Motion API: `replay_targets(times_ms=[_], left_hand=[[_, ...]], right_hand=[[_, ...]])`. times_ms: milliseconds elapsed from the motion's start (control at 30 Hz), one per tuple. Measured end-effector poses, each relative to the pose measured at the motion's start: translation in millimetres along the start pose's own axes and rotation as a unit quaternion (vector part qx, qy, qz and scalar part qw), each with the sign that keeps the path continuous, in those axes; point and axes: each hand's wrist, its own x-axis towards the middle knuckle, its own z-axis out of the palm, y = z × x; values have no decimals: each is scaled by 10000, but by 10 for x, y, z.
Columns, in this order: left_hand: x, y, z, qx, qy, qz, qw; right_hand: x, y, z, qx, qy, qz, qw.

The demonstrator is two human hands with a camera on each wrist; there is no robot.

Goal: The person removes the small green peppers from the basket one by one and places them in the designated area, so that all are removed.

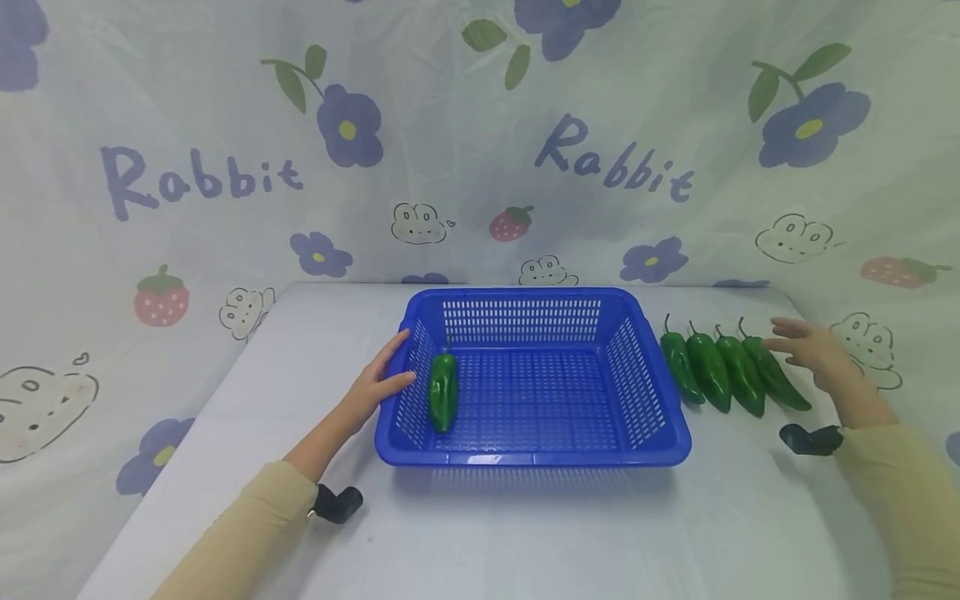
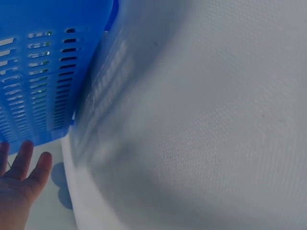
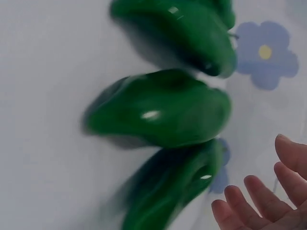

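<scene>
A blue plastic basket [image 1: 532, 458] stands on the table with one green pepper [image 1: 443, 392] lying along its left side. At the basket's left rim is my left hand [image 1: 369, 392], its thumb and fingertips over the edge; the left wrist view shows its fingers [image 2: 41, 170] extended beside the slotted wall. Several green peppers lie side by side to the right of the basket, stems away from me. My right hand [image 1: 813, 354] hovers by the stem end of the rightmost pepper [image 1: 780, 379], fingers spread and holding nothing. A middle pepper [image 3: 163, 110] fills the right wrist view's centre.
A white-covered table [image 1: 495, 542] carries everything. Behind it hangs a patterned curtain [image 1: 465, 150] with flowers, rabbits and strawberries. Small black devices are strapped at both wrists, below the beige sleeves [image 1: 240, 533].
</scene>
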Motion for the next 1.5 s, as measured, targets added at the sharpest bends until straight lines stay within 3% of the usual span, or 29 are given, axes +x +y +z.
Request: replay_targets(times_ms=[167,267,533,900,1500], left_hand=[[1,-14,-3,-1,8,13,10000],[4,-21,-6,15,31,-11,10000],[2,-18,-8,36,46,-51,10000],[-2,-1,-2,-9,20,-44,10000],[-2,3,1,-50,18,-66,10000]], right_hand=[[-419,-600,10,154,-148,-419,9989],[-531,-807,22,155,-42,-597,9981],[-609,-1088,12,72,55,-817,9966],[-738,-1433,13,331,-107,-1185,9923],[-918,-1959,157,145,-242,-1285,9913]])
